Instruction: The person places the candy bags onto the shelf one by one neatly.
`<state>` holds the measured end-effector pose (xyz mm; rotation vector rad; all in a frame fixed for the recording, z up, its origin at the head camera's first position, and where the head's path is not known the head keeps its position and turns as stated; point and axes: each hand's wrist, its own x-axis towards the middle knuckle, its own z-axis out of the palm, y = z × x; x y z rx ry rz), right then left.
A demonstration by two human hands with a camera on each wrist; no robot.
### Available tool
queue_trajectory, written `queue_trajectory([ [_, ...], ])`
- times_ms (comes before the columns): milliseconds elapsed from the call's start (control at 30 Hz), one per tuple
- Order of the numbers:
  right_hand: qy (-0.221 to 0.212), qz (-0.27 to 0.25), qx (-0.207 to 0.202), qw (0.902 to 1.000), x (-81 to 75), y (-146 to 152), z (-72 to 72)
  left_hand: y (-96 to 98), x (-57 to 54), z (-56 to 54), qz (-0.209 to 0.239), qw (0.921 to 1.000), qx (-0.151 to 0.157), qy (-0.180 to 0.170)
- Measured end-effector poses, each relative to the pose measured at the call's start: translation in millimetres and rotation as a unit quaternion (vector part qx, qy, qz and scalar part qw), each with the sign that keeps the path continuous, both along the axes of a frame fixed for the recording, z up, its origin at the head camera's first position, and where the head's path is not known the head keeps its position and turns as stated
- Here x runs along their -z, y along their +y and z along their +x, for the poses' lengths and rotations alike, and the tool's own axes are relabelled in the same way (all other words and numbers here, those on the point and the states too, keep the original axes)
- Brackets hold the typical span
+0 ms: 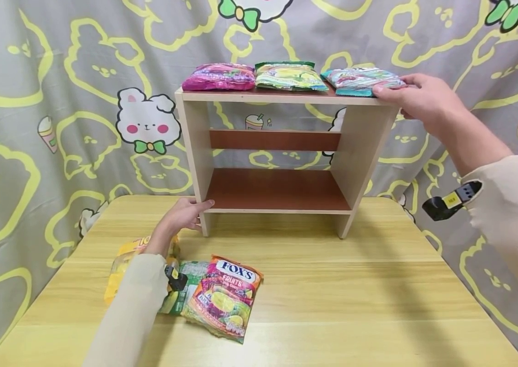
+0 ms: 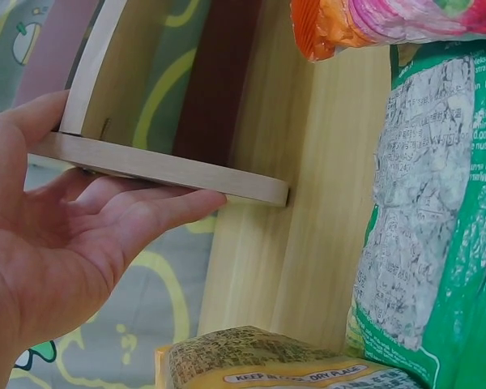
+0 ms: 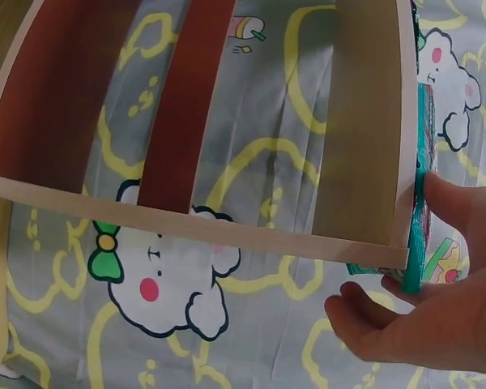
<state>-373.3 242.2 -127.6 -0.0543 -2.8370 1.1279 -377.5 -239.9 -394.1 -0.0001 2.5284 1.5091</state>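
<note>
A small wooden shelf [image 1: 277,189] with pale side panels and reddish-brown boards stands on the table. My left hand [image 1: 185,213] grips its left side panel low down, thumb at the front edge and fingers along the outer face [image 2: 105,219]. At the top right corner, my right hand [image 1: 430,102] pinches the end of a teal candy bag [image 1: 359,80] lying on the top board. In the right wrist view, the teal bag [image 3: 422,203] shows between thumb and fingers, overhanging the shelf's end. Left of it on top lie a green-yellow candy bag [image 1: 288,76] and a purple candy bag [image 1: 219,76].
On the table at the front left lie an orange Fox's candy bag [image 1: 226,300], a green bag [image 1: 188,279] partly beneath it, and a yellow bag [image 1: 117,267] partly behind my left forearm. A patterned grey curtain [image 1: 80,102] hangs behind the table [image 1: 332,295].
</note>
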Motion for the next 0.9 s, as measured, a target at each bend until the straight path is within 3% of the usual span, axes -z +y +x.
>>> queue_trajectory([
  [100, 0.031, 0.082, 0.017, 0.9960, 0.6, -6.2, 5.8, 0.9, 1.0, -1.0, -0.001, 1.0000, 0.002, -0.002],
  [200, 0.082, 0.155, 0.043, 0.9835, 1.4, -17.4, 12.5, 1.4, 1.2, -1.4, -0.001, 1.0000, 0.003, -0.003],
  [367, 0.174, 0.172, 0.051, 0.9683, 5.4, -37.0, 22.1, 1.1, -0.6, 0.5, 0.000, 1.0000, 0.004, 0.000],
  [500, 0.229, 0.172, 0.017, 0.9581, 12.1, -50.3, 25.4, 1.3, -2.4, 3.1, -0.004, 1.0000, 0.003, 0.003],
  [667, 0.223, 0.188, -0.023, 0.9561, 22.8, -60.6, 25.3, 1.2, -2.0, 2.9, -0.005, 1.0000, 0.005, 0.004],
  [900, 0.232, 0.189, -0.026, 0.9538, 33.1, -69.3, 20.7, -0.6, -0.1, 0.6, 0.000, 1.0000, 0.006, 0.007],
])
